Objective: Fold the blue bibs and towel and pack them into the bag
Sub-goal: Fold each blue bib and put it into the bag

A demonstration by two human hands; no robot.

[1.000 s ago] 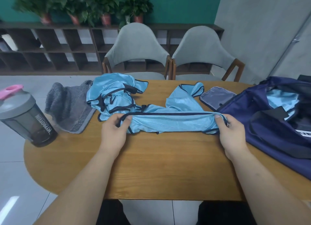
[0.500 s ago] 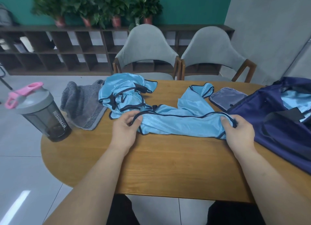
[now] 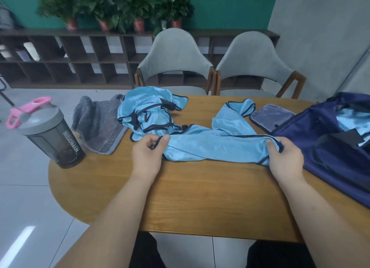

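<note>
A light blue bib (image 3: 216,147) with dark trim lies stretched across the middle of the wooden table (image 3: 200,203). My left hand (image 3: 147,154) pinches its left end and my right hand (image 3: 284,157) grips its right end. Behind it, a crumpled heap of more blue bibs (image 3: 148,111) sits at the far left. A grey towel (image 3: 98,125) lies bunched to the left of that heap. The navy bag (image 3: 330,147) stands open at the right, with blue fabric (image 3: 352,119) showing inside.
A grey shaker bottle (image 3: 50,135) with a pink lid loop stands at the table's left edge. A small flat purple-grey pouch (image 3: 270,117) lies beside the bag. Two grey chairs (image 3: 174,61) stand behind the table, with shelves and potted plants beyond.
Both hands kept their hold on the bib's ends. The bib's near edge has bunched and dropped slightly on the table. The camera view shifted left.
</note>
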